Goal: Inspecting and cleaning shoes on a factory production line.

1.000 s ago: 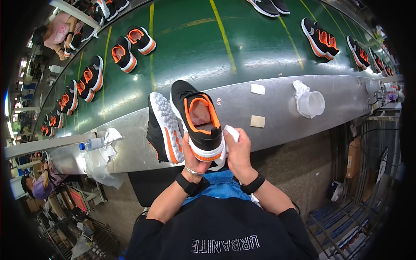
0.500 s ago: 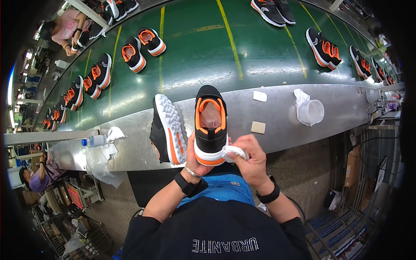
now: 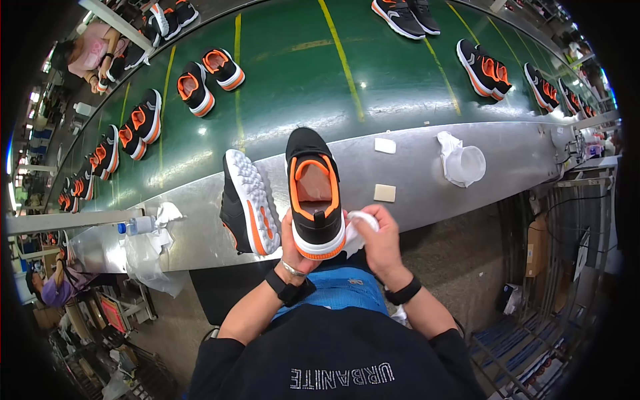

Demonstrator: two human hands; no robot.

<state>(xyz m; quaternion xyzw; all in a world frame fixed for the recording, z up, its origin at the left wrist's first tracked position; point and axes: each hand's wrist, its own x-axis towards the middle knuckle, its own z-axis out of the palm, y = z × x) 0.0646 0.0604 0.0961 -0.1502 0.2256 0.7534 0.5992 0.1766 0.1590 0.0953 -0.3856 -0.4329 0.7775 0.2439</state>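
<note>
Two hands working at the near edge of the grey surface (image 3: 427,193): left hand (image 3: 297,248) clenched under the black-and-orange shoe (image 3: 313,193), propping its heel; right hand (image 3: 380,237) pressing a white cloth (image 3: 357,223) against the heel's side, second shoe (image 3: 248,203) lying on its side just beside.

The person wears a black short-sleeved top (image 3: 333,360) with a line of pale lettering across the chest, and beneath its far edge a bright blue apron or garment panel (image 3: 337,293) with a fine checked weave shows between the forearms. On the wrist of the left hand (image 3: 293,243) sit a thin silver bracelet (image 3: 291,269) and, just nearer the elbow, a chunky black wristwatch (image 3: 288,291) with a broad strap. The wrist of the right hand (image 3: 381,240) carries a plain black band (image 3: 404,292), and both forearms are bare from the wrists up to the sleeve hems.
</note>
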